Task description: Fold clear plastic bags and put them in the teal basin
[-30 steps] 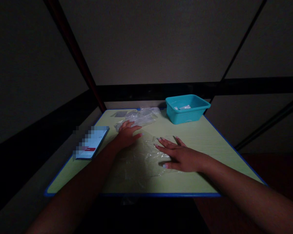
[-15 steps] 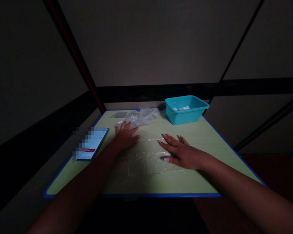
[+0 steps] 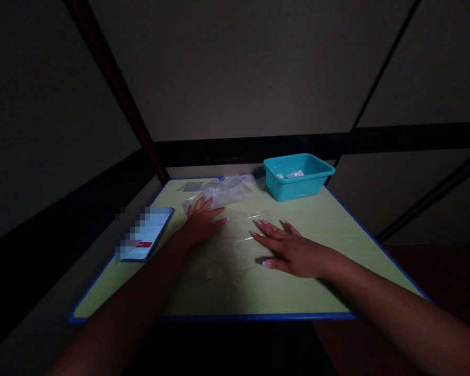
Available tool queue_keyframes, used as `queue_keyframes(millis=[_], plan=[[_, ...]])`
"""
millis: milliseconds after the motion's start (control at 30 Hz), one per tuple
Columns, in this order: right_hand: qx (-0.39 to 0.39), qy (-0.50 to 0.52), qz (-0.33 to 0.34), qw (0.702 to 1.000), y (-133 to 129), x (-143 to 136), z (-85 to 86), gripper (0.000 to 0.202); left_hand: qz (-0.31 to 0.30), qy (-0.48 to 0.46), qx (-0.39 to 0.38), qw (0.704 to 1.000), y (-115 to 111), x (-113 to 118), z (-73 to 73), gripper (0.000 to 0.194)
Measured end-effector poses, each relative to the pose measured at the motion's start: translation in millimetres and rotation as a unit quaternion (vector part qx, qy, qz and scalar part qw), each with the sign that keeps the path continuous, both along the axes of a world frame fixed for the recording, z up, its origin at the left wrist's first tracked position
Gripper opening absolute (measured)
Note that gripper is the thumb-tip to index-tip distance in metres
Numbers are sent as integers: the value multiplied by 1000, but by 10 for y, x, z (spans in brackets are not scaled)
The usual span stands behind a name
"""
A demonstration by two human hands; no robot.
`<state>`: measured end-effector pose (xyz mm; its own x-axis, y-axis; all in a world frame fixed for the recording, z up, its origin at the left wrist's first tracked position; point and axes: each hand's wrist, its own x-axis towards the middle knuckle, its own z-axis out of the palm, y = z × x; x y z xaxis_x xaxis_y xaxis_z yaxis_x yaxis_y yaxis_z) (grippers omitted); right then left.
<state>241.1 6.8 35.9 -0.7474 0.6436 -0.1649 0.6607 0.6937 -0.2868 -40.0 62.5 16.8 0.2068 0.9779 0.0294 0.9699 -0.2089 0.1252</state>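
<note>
A clear plastic bag (image 3: 235, 250) lies spread on the table between my hands, so see-through that its outline is hard to follow. My left hand (image 3: 203, 222) rests with fingers apart at the bag's left side, its fingertips by a heap of crumpled clear plastic bags (image 3: 227, 190). On the right, my right hand (image 3: 288, 248) lies palm down with fingers stretched out over the bag's right edge. Neither hand grips anything.
A turquoise basket (image 3: 297, 188) with some small clear plastic packets (image 3: 295, 174) inside stands at the back right. A phone (image 3: 149, 235) with a lit screen lies at the left edge. The pale green table (image 3: 317, 297) has a blue rim, and a wall rises behind it.
My right hand has shifted slightly left and nearer to me. The clear plastic bag lies flatter, with fewer creases showing near the front. My left hand has barely moved.
</note>
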Motion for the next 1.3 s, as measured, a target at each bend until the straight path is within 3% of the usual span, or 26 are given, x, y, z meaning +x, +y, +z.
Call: queue_keyframes(millis=[167,500,700,933,1300], plan=[[-12,9,7,1000,-3,6,23,73,-16,-15,17,1000,-4,-27,17,46],[-9,32,5,999,33,29,42,71,-108,-75,65,989,71,-183,-2,44],[-22,30,30,999,35,57,98,65,-188,-116,93,971,100,-175,-6,33],[-20,57,37,997,46,85,138,56,-182,-90,72,976,133,-185,-63,30],[9,68,10,998,71,62,118,60,-166,-115,29,979,168,-147,-134,40]])
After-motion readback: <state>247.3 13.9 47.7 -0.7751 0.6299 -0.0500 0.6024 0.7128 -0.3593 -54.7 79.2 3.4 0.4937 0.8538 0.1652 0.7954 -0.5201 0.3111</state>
